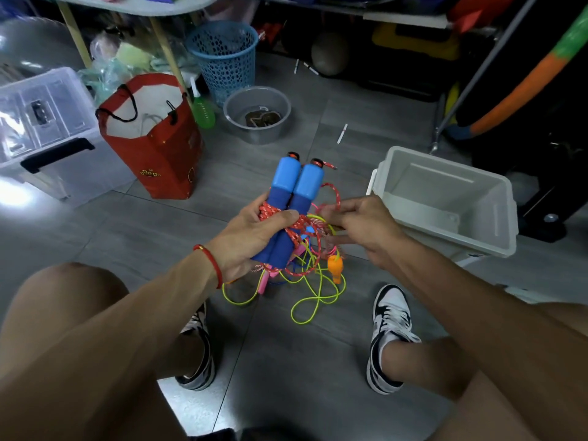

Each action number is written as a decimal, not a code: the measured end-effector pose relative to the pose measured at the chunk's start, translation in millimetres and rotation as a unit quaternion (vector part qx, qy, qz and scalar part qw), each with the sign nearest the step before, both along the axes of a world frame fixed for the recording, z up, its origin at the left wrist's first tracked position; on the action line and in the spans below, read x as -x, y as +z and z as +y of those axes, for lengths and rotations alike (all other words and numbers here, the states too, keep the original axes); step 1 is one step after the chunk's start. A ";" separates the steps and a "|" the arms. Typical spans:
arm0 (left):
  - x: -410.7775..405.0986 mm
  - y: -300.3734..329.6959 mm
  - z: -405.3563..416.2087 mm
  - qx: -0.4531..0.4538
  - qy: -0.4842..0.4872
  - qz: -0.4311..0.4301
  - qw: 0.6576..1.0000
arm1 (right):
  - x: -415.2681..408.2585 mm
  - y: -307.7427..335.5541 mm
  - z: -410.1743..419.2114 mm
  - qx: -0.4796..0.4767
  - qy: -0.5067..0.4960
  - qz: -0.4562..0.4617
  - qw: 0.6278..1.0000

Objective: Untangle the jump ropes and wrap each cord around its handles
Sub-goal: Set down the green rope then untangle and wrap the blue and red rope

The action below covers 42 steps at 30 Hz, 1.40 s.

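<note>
My left hand [251, 237] grips two blue jump-rope handles [296, 192] held side by side, upright, above the floor. A red braided cord [270, 212] is wound a few turns around their dark blue grips under my thumb. My right hand [359, 227] pinches a loop of that red cord [332, 194] just right of the handles. Below my hands, a tangle lies on the floor: a yellow-green cord [310, 305], an orange handle [335, 267] and a pink handle [265, 281].
An open white plastic bin [445, 198] stands to the right. A red bag [152, 138], a clear storage box [44, 122], a grey bowl [257, 114] and a blue basket [224, 55] stand farther back. My two shoes [386, 335] flank the tangle.
</note>
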<state>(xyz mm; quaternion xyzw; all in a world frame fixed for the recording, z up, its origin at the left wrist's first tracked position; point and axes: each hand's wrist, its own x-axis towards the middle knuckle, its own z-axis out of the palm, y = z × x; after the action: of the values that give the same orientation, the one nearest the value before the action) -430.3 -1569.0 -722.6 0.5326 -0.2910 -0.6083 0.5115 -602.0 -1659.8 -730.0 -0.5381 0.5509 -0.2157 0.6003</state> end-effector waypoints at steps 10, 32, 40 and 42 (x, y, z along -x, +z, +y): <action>-44.0 15.3 0.2 -0.006 0.095 0.051 0.994 | 54.8 -4.1 -41.4 -0.112 -0.108 -0.097 0.983; -46.2 27.5 13.2 -0.007 -0.037 0.078 0.996 | -30.2 -31.9 7.1 0.322 0.309 0.154 0.882; -63.1 18.7 14.3 -0.012 -0.064 0.091 0.994 | -39.2 -43.5 -0.7 0.277 0.319 0.129 0.897; -65.0 17.3 14.9 -0.014 -0.061 0.095 0.994 | -43.9 -50.3 -1.9 0.277 0.322 0.138 0.895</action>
<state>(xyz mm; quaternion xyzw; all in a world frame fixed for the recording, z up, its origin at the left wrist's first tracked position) -365.3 -1554.1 -705.3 0.4610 -0.2641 -0.6904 0.4910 -558.1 -1661.8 -780.3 -0.8549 0.3428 -0.0777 0.3815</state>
